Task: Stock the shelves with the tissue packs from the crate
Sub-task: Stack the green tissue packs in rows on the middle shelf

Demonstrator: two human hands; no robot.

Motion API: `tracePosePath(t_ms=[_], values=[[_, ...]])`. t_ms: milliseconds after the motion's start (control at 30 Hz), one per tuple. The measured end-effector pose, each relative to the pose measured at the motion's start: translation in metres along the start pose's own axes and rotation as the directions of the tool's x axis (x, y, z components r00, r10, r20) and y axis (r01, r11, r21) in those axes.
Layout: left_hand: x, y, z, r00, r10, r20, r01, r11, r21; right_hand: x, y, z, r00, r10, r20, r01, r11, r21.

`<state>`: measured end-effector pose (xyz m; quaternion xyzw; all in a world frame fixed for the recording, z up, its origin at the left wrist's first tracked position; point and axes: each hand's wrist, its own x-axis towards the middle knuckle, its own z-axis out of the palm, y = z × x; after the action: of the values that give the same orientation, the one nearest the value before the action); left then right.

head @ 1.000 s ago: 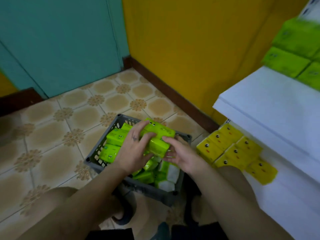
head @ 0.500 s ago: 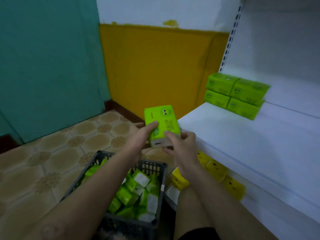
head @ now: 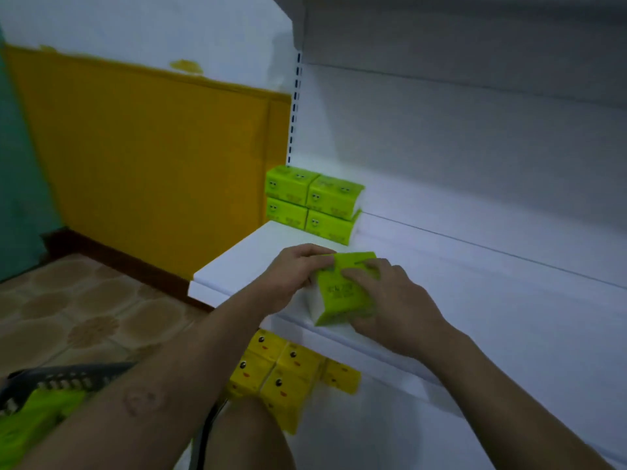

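Lifted away from the crate [head: 61, 376], the green pack [head: 342, 291] is now sitting at the shelf's [head: 492, 310] front edge; the left hand [head: 291, 271] and right hand [head: 393, 303] are clasping it, fingers curled round it.

The left hand [head: 291, 269] and right hand [head: 390, 300] grip 1 green tissue pack [head: 342, 293] at the white shelf [head: 237, 262] front edge; 4 stacked green packs [head: 312, 205] sit behind.

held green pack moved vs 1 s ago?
Yes: the held green pack went from above the crate up to the white shelf, in front of the stacked green packs.
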<state>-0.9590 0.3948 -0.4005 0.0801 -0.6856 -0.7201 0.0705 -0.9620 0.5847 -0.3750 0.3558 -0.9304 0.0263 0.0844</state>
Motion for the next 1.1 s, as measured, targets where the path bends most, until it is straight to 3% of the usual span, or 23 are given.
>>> tracePosePath(t_ms=[100, 167, 233, 333, 467, 567, 733, 967, 1033, 1100], values=[[0.014, -0.012, 0.013, 0.994, 0.049, -0.095, -0.033, 0.987, 0.160, 0.004, 0.015, 0.013, 0.999, 0.017, -0.051, -0.016, 1.000, 0.016], [0.020, -0.016, 0.011, 0.980, 0.129, -0.150, -0.070, 0.935, 0.348, 0.014, 0.018, 0.022, 0.991, 0.007, -0.136, -0.008, 1.000, -0.003], [0.025, -0.021, 0.003, 0.960, 0.194, -0.201, -0.070, 0.863, 0.500, 0.029, 0.026, 0.029, 0.988, 0.076, -0.131, -0.087, 0.993, -0.082], [0.029, -0.022, -0.015, 0.971, 0.173, -0.166, 0.007, 0.673, 0.740, 0.063, 0.056, 0.036, 0.960, 0.254, -0.118, -0.265, 0.961, -0.084], [0.035, -0.016, -0.031, 0.994, 0.023, -0.106, 0.094, 0.308, 0.947, 0.114, 0.100, 0.049, 0.926, 0.361, -0.112, -0.361, 0.932, 0.028], [0.041, -0.010, -0.035, 0.998, -0.032, -0.050, 0.056, 0.221, 0.974, 0.146, 0.114, 0.054, 0.926, 0.361, -0.106, -0.353, 0.931, 0.093], [0.046, -0.001, -0.041, 0.997, -0.082, 0.000, 0.016, 0.193, 0.981, 0.169, 0.118, 0.057, 0.933, 0.341, -0.111, -0.330, 0.938, 0.105], [0.034, -0.002, -0.044, 0.998, -0.045, 0.053, -0.042, 0.205, 0.978, 0.162, 0.110, 0.056, 0.933, 0.355, -0.061, -0.343, 0.928, 0.147], [0.026, -0.006, -0.050, 0.998, -0.013, 0.057, -0.051, 0.284, 0.957, 0.151, 0.097, 0.051, 0.900, 0.393, -0.189, -0.357, 0.913, 0.199], [0.020, -0.008, -0.060, 0.997, 0.072, 0.016, -0.045, 0.428, 0.902, 0.141, 0.074, 0.044, 0.854, 0.333, -0.400, -0.263, 0.940, 0.219]])
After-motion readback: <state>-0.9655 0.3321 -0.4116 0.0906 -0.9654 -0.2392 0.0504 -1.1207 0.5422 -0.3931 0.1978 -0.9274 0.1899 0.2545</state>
